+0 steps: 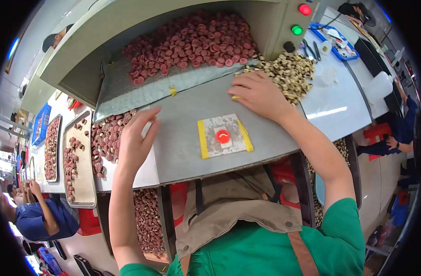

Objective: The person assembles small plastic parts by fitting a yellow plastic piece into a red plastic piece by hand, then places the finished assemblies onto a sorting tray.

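Fingers of the left hand [137, 135] are spread, just beside some dusty-red pieces [107, 142]. Red disc [223, 136] sits between both hands. Right hand [262, 95] is curled near yellowish bits [295, 76], can't tell if it's gripping anything. Pink heap [196, 43] behind.

Small cream-and-black pieces [295, 71] lie heaped at right, dusky-red pieces [109, 139] spread loosely at left.

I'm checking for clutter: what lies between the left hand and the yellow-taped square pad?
The head view shows just a bare stretch of grey worktop between the left hand and the yellow-taped square pad.
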A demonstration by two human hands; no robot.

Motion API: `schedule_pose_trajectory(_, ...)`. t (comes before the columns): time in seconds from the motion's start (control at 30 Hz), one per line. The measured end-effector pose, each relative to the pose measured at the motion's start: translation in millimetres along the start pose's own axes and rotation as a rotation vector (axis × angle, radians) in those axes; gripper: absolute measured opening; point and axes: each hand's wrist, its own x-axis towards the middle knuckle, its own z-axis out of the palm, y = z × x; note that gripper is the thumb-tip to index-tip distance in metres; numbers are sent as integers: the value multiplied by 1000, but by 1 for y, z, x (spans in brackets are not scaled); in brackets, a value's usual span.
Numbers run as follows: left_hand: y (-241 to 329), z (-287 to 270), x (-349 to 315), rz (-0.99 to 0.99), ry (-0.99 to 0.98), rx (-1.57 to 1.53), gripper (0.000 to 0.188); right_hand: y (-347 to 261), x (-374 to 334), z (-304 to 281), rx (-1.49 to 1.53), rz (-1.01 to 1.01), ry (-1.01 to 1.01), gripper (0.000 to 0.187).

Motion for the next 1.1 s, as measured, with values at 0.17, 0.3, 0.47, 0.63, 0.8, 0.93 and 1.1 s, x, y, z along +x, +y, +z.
schedule_pose_trajectory(0.17, -22, 66, 83, 137, 51, 54, 20, 2, 5, 11, 39, 80, 41, 29)
schedule_pose_trajectory(0.3, -35, 111, 130, 112, 121, 194, 19, 1, 6, 13, 56, 134, 4, 29)
schedule_pose_trajectory(0.47, -47, 122, 136, 104, 79, 224, 18, 10, 1, 9, 138, 178, -8, 23)
schedule_pose_trajectory(0.63, -35, 95, 92, -51, 85, -137, 16, 8, -8, 9, 161, 170, -13, 27)
schedule_pose_trajectory(0.8, -3, 56, 7, -490, 94, -665, 22, 11, -18, 4, 203, 133, -50, 26)
schedule_pose_trajectory(0.93, 9, 46, -56, -774, 257, -1254, 32, 4, -14, 2, 204, 136, -74, 25)
schedule_pose_trajectory(1.1, 30, 57, -82, -776, 344, -1526, 20, -17, 3, -9, 408, 172, -12, 22)
